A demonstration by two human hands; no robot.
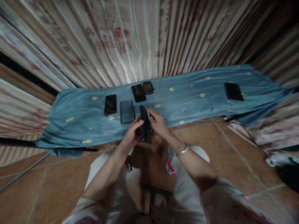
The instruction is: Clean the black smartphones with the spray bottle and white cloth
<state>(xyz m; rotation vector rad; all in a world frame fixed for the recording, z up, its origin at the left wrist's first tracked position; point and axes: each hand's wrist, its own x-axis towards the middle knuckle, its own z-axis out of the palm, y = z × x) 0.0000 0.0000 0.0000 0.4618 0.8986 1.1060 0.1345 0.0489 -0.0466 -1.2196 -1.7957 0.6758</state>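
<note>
Seen from my remote post, the left hand (133, 133) grips a dark device (144, 126), tilted on edge, between thumb and fingers; the right hand (159, 123), fingers curled, meets its other side, though I cannot tell whether they pinch it. A grey phone (127, 111) lies just beside the left fingertips on blue cloth (193, 107).

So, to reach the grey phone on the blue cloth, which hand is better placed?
Probably the left hand: it is close to the grey phone, though it grips the dark phone. The right hand is farther, beyond the dark phone.
</note>
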